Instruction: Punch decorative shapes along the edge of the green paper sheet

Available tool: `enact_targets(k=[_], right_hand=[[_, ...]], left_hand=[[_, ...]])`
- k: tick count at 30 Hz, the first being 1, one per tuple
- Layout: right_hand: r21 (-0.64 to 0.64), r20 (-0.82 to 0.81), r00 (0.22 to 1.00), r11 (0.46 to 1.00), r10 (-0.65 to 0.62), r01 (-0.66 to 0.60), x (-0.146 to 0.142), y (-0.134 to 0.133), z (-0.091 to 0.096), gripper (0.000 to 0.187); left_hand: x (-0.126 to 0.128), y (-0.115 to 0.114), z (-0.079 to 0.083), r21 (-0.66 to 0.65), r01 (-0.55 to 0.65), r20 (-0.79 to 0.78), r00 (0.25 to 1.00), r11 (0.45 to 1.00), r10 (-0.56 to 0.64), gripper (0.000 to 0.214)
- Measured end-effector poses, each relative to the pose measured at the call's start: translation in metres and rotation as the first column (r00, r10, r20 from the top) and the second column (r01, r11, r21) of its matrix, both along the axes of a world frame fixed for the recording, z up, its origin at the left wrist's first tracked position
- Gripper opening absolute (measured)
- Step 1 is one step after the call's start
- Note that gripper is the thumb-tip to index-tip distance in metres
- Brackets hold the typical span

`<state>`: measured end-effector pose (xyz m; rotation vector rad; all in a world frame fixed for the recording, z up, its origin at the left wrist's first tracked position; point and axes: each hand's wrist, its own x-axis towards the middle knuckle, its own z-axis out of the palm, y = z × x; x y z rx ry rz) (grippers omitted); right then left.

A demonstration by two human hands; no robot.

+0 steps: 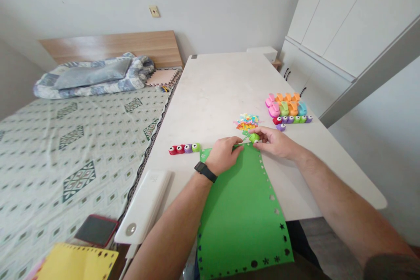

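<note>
A green foam sheet [241, 210] with punched holes along its edges lies on the white table [216, 92] and hangs over the near edge. My left hand [225, 154], with a black watch on the wrist, pinches the sheet's far edge. My right hand [274, 140] is closed on a small green punch [254, 137] sitting on that same far edge. Just beyond the punch lies a little heap of coloured cut-out shapes [247, 122].
A short row of small punches [184, 148] sits left of my hands; larger and small punches [288, 109] cluster at the right. A white flat device [144, 205] lies at the table's near left. A bed [65, 140], a phone [96, 229] and a yellow sheet [75, 264] are to the left.
</note>
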<state>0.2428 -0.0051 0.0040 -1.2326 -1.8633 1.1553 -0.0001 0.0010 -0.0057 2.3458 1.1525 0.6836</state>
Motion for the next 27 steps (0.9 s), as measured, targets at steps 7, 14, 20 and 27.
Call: enact_targets(k=[7, 14, 20, 27], right_hand=[[0.013, 0.023, 0.999, 1.0, -0.023, 0.022, 0.002, 0.003, -0.005, 0.051], [-0.012, 0.024, 1.0, 1.0, 0.012, -0.011, 0.002, 0.001, 0.002, 0.051], [-0.02, 0.029, 0.998, 0.998, 0.063, -0.062, 0.003, 0.0, 0.006, 0.05], [-0.11, -0.116, 0.991, 0.991, 0.065, -0.077, -0.001, -0.001, 0.0, 0.057]], left_hand=[[0.0, 0.0, 0.003, 0.008, 0.0, 0.025, 1.0, 1.0, -0.001, 0.02], [-0.001, 0.0, 0.004, 0.008, -0.004, 0.024, 1.0, 1.0, 0.004, 0.02], [-0.001, -0.001, 0.005, 0.002, -0.005, 0.017, 1.0, 1.0, 0.005, 0.021], [-0.001, -0.001, 0.005, 0.008, -0.003, 0.018, 1.0, 1.0, 0.003, 0.021]])
